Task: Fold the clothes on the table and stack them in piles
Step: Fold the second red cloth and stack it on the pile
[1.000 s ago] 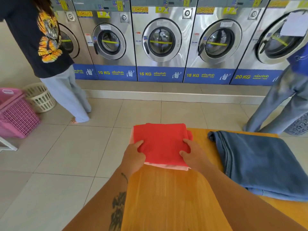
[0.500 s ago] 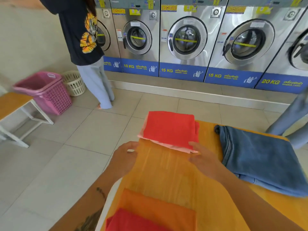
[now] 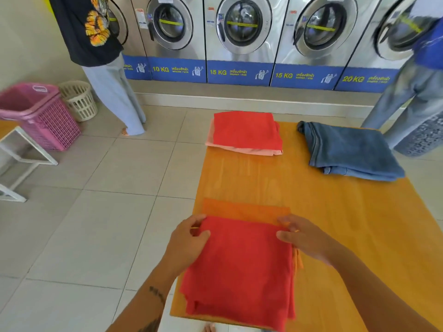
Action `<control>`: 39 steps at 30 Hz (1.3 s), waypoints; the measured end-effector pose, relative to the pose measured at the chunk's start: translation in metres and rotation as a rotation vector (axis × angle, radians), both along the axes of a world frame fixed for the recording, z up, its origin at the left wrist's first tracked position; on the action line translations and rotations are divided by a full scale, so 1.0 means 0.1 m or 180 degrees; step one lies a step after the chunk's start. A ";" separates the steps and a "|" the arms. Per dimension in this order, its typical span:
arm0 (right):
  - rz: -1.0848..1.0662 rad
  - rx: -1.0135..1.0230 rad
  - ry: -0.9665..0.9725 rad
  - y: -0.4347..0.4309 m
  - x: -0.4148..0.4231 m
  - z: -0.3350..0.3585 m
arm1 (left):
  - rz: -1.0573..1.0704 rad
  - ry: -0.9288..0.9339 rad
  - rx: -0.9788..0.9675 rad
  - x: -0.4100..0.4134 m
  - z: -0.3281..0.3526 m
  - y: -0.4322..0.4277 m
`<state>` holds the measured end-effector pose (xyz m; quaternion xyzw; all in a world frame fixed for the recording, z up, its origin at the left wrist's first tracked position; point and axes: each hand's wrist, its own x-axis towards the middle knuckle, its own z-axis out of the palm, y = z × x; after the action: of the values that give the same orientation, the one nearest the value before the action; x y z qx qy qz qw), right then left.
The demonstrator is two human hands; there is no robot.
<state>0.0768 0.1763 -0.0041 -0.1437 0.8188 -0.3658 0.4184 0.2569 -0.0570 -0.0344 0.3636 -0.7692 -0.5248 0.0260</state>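
A red cloth [image 3: 239, 269] lies at the near edge of the orange table [image 3: 335, 212], on top of an orange cloth [image 3: 244, 209] that peeks out beyond it. My left hand [image 3: 187, 240] pinches the red cloth's far left corner. My right hand [image 3: 304, 238] grips its far right corner. At the table's far left corner sits a folded pile, a red piece [image 3: 247, 130] over a pink one [image 3: 249, 150]. Folded blue jeans [image 3: 347, 149] lie at the far right.
A row of washing machines [image 3: 239, 32] lines the back wall. One person [image 3: 100, 56] stands at the left machines, another person [image 3: 417, 82] at the right by the table's corner. A pink basket [image 3: 45, 116], a white basket [image 3: 79, 99] and a white bench frame [image 3: 21, 159] stand at the left.
My hands left the folded red and pink pile at the far corner, drew back toward me, and took hold of the red cloth at the near edge. My view tilted down.
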 end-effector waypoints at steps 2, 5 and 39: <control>-0.0412 -0.0214 -0.0110 0.04 0.18 -0.07 | -0.0265 -0.0123 -0.0202 0.02 0.02 0.03; -0.0801 -0.0368 -0.0016 0.04 0.39 -0.13 | -0.0419 -0.0041 -0.0320 0.00 0.08 0.04; 0.0011 0.0158 0.1434 0.00 0.61 -0.28 | -0.0781 0.0370 0.0150 -0.27 -0.02 0.08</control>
<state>0.1374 0.1766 -0.0317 -0.2129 0.9001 -0.3035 0.2290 0.2297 -0.0488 -0.0362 0.2363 -0.7925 -0.5622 -0.0023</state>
